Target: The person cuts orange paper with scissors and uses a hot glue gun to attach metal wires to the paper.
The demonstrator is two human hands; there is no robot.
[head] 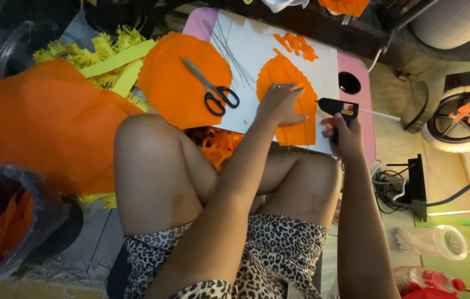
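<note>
left hand point(280, 103) lies flat on the orange paper point(290, 99) (scalloped edge); right hand point(345, 133) grips glue gun point(337, 107).

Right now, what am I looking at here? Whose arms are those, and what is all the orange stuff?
This picture comes from a camera worn on a person's head, looking down, so you see their own arms and bent knees from above. There is no machine, only two bare hands.

The left hand lies flat on a scalloped orange paper piece, pressing it onto a white sheet on a small pink table. The right hand has its grip around a black glue gun, whose tip points at the orange piece.

Also on the table lie scissors on top of a bigger orange paper round, some thin wires and orange scraps. To the left are a large orange sheet and fringed yellow paper.
</note>
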